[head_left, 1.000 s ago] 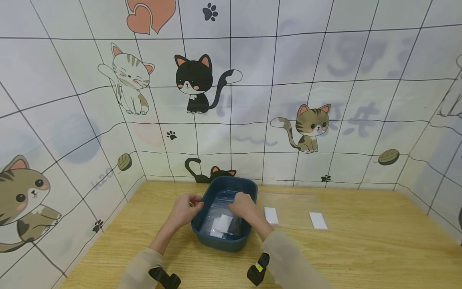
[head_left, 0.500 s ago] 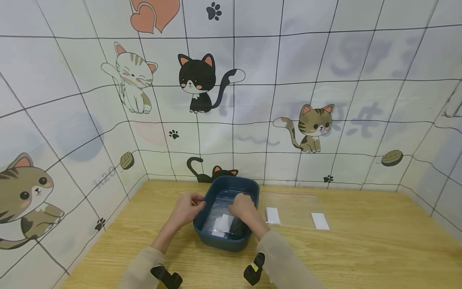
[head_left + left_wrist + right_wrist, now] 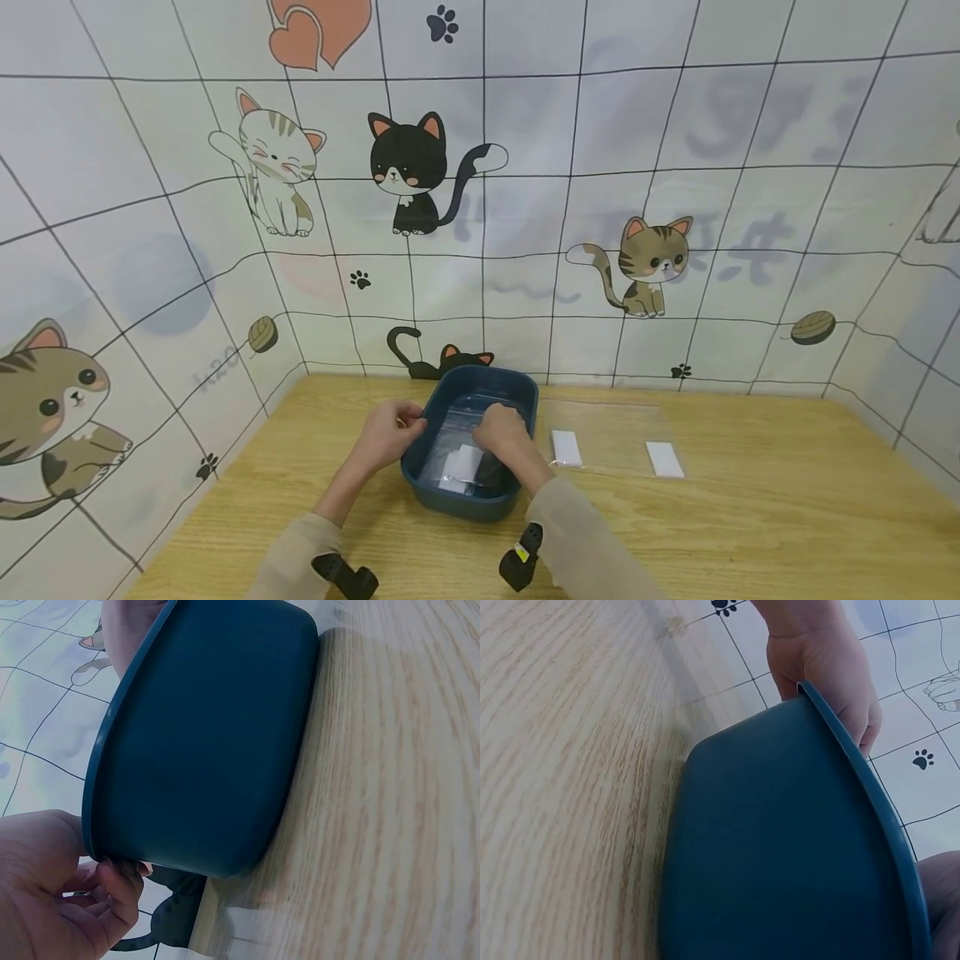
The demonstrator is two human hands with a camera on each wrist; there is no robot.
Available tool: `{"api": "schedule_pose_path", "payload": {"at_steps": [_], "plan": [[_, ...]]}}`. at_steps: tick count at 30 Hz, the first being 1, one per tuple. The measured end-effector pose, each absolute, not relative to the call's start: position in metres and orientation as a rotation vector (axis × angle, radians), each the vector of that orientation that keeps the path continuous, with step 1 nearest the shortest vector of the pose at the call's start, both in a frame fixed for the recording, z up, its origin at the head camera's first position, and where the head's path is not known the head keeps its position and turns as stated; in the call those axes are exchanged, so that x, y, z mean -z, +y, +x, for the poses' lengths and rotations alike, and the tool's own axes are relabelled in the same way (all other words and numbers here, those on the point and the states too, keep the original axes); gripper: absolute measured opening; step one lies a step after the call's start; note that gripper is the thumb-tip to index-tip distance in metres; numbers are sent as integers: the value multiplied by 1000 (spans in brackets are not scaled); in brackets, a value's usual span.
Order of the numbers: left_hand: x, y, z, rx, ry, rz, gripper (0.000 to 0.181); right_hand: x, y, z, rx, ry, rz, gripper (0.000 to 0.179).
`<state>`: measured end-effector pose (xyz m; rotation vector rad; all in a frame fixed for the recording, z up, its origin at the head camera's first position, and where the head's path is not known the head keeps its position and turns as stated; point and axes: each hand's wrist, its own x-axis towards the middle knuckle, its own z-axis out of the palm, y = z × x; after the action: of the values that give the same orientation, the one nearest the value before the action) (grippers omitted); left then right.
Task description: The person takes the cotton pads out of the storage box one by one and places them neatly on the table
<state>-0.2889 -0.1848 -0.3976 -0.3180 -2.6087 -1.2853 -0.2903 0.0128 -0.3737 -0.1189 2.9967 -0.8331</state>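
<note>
A dark blue plastic tub [image 3: 468, 507] stands on the wooden table, holding clear plastic bags [image 3: 453, 442] with white labels and something dark among them. My left hand [image 3: 386, 433] is at the tub's left rim; in the left wrist view its thumb and curled fingers pinch the rim [image 3: 88, 802]. My right hand [image 3: 504, 433] reaches over the right side into the tub, fingers bent down at the upper part of the bags. In the right wrist view the tub wall hides its fingertips, so I cannot tell whether they grip a bag.
To the right of the tub a large clear plastic bag [image 3: 611, 433] lies flat on the wooden table [image 3: 750, 517], with white labels [image 3: 664, 459] at its lower corners. A cat-print sheet [image 3: 525, 208] hangs behind the table and along its sides.
My right forearm has swung slightly left while the hand stays in the tub. My left hand keeps its place at the rim, and the whole head view shifts a little.
</note>
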Motion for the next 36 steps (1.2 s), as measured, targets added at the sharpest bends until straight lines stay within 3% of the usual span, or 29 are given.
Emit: {"api": "schedule_pose_path", "payload": {"at_steps": [6, 14, 27, 36], "plan": [[398, -185, -288, 1278, -2600, -326, 10, 378, 12, -291, 942, 2939, -76, 44], [397, -184, -288, 1276, -2600, -340, 11, 381, 12, -293, 1017, 2930, -21, 20], [399, -185, -290, 1269, -2602, -349, 11, 381, 15, -295, 1219, 2941, -49, 26], [400, -187, -290, 1283, -2589, -363, 11, 381, 21, -295, 1340, 2919, -29, 10]]}}
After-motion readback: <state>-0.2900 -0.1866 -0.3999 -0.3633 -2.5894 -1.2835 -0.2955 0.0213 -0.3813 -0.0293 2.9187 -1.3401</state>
